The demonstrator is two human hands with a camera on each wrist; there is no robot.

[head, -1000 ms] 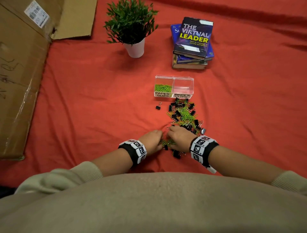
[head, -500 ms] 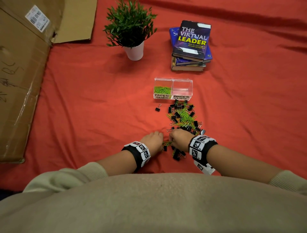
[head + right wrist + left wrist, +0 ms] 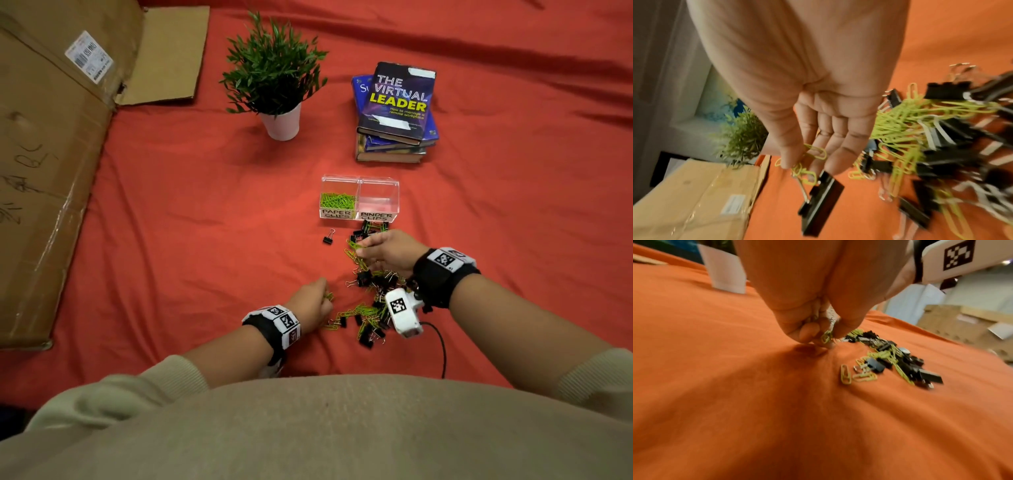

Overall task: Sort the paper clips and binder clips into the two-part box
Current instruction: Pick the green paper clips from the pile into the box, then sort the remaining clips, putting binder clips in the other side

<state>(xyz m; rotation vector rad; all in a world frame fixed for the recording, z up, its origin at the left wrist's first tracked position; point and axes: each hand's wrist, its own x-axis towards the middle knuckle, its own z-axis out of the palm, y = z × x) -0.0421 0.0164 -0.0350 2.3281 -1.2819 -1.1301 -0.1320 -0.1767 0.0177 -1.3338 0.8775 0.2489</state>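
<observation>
From the head view, the box [image 3: 359, 198] sits on the red cloth [image 3: 171, 222], with green paper clips [image 3: 337, 200] in its left part, labelled for them; the right part, labelled binder clips, looks bare. Just near of it lies the mixed pile [image 3: 371, 301] of clips, and one binder clip [image 3: 328, 237] lies apart to the left. The right hand [image 3: 390, 251] hovers over the pile's far end, pinching green clips. The left hand [image 3: 310, 305] is curled at the pile's near left edge. Farther off stand a plant [image 3: 274, 75], books [image 3: 395, 109] and a carton [image 3: 44, 154].

The left wrist view shows the left hand [image 3: 812, 324] bunched around a green clip [image 3: 826, 337], its fingertips down on the cloth.

The right wrist view shows the thumb and fingers [image 3: 838, 146] pinching several green clips [image 3: 807, 164], with a black binder clip [image 3: 820, 204] hanging from them.
</observation>
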